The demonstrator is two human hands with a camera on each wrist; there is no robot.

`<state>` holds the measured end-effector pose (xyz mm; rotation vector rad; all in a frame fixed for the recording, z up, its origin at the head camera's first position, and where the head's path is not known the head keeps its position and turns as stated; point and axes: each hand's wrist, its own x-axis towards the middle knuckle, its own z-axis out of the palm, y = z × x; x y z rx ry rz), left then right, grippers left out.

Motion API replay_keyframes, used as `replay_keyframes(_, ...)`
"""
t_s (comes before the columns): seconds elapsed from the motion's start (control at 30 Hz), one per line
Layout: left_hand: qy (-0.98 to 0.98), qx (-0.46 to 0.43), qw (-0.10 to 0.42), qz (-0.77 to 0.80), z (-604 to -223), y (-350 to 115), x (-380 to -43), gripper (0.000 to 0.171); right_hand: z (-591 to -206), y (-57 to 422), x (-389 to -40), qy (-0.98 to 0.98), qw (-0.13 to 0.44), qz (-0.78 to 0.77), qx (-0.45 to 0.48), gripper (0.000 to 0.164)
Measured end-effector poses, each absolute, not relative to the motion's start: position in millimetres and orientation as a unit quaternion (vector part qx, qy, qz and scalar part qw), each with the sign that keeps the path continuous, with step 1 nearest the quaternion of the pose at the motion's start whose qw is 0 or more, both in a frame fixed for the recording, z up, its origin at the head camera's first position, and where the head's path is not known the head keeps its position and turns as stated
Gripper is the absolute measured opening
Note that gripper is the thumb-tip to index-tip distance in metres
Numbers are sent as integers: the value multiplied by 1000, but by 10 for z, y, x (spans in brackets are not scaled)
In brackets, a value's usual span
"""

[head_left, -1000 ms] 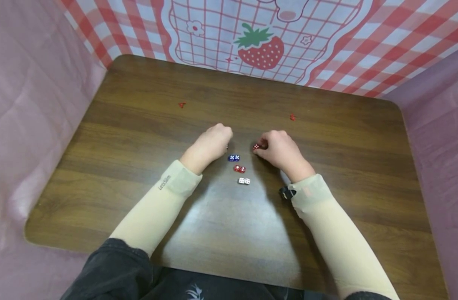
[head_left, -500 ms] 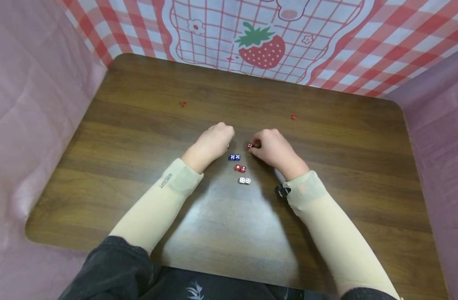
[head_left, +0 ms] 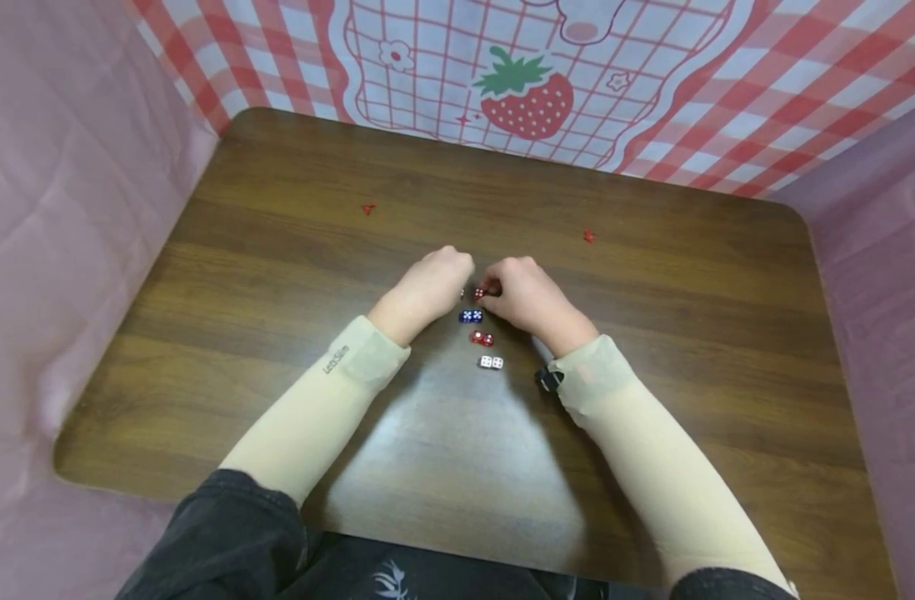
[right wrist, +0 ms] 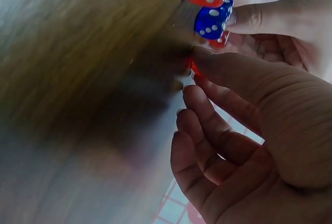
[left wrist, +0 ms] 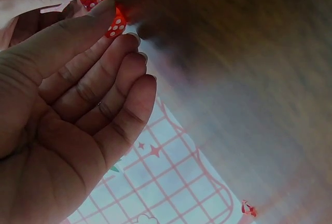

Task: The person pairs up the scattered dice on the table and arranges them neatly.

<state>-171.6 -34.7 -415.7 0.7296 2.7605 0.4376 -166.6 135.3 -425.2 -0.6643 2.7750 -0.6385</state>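
Observation:
My left hand [head_left: 431, 283] pinches a red die [left wrist: 116, 25] between thumb and index finger, low over the table; in the head view only a sliver of it shows. Facing it, my right hand [head_left: 528, 292] pinches another red die [head_left: 479, 294], which the thumb mostly covers in the right wrist view. The two dice are close together; whether they touch I cannot tell. Just nearer than the hands lies a pair of blue dice [head_left: 471, 316], side by side. Below these come a red pair [head_left: 482, 338] and a white pair [head_left: 491, 362], making a column.
Two small red pieces lie farther back on the wooden table [head_left: 277, 208]: a left one [head_left: 368, 209] and a right one [head_left: 589, 237]. A checked strawberry cloth [head_left: 532, 92] hangs behind the table. Pink cloth [head_left: 90, 208] borders the sides.
My right hand has moved left with its red die, closing most of the gap to my left hand. The left hand has barely shifted, and the paired dice have stayed put.

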Motion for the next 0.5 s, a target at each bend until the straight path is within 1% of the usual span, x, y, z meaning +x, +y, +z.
replay_keyframes(0.23, 947, 253, 120, 158, -4167, -318, -1708, 21, -4277, 1297, -1662, 934, 105, -238, -246, 5)
replay_keyframes(0.5, 947, 256, 117, 156, -4172, -322, -1703, 20, -4271, 1271, -1662, 932, 101, -239, -254, 5)
